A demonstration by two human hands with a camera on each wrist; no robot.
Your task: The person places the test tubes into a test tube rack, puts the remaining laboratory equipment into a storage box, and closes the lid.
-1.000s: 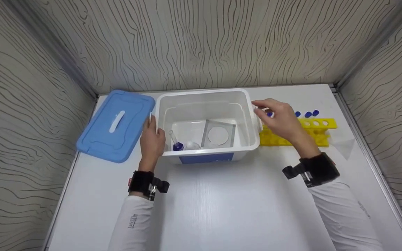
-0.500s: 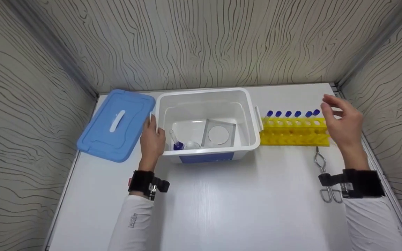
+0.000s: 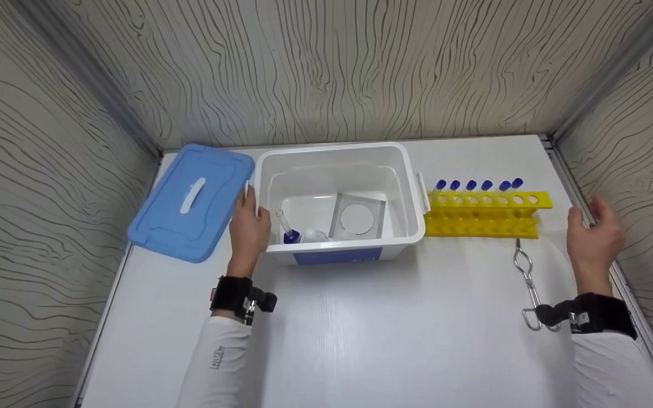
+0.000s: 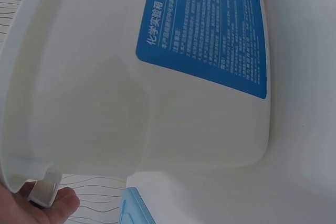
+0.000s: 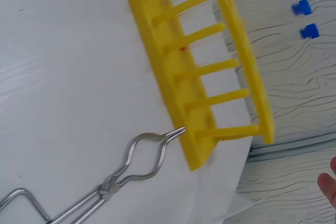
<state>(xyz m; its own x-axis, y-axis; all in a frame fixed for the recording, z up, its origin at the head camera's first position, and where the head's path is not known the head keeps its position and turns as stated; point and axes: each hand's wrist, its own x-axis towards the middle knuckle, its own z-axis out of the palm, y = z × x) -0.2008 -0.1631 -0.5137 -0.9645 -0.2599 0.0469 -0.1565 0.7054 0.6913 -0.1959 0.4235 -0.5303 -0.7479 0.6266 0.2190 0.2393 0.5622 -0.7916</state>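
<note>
My left hand holds the white handle at the left side of a white plastic bin; in the left wrist view, fingers curl round that handle. Inside the bin are a small vessel with purple contents, a clear rounded item and a grey square with a white disc. My right hand is over the table's right edge, thumb and fingers apart, with nothing visible between them. Nearest to it are a yellow test tube rack and metal crucible tongs.
A blue lid with a white handle lies left of the bin. Several blue-capped tubes stand at the rack's back. Something clear lies beyond the rack's end, its shape indistinct. Patterned walls border the table.
My right hand has moved from the bin's right handle, over the rack, to the table's right edge, uncovering the tubes and tongs. My left hand stays on its handle.
</note>
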